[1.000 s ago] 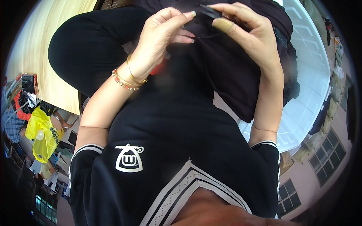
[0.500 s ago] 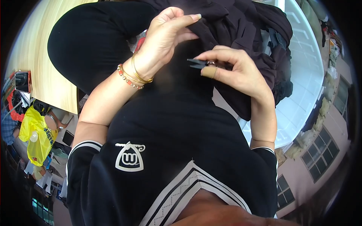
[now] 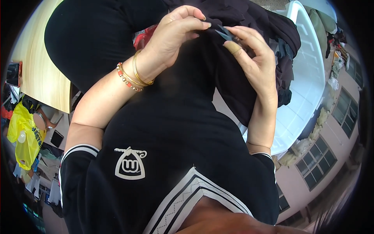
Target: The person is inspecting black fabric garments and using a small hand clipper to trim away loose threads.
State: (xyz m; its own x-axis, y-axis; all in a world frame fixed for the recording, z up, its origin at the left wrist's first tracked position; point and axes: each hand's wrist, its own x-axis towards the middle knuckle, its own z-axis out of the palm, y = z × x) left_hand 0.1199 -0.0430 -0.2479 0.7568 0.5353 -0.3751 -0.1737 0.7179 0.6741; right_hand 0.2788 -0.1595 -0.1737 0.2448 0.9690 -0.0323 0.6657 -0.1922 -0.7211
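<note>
At the far left a yellow bag (image 3: 23, 136) lies below the pale wooden tabletop (image 3: 37, 74), whose edge curves up the left side. The left hand (image 3: 171, 37), with bracelets on its wrist, has fingers curled shut, pinching the black cloth (image 3: 249, 23) at the top centre. Just right, touching the same fold, the right hand (image 3: 253, 62) pinches small dark thread snips (image 3: 226, 34) between thumb and bandaged forefinger. Hands nearly meet; little room between. A white plastic tub (image 3: 307, 78) stands right.

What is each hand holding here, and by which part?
Left hand pinches a fold of the black garment; right hand grips small snips by the handle end.
</note>
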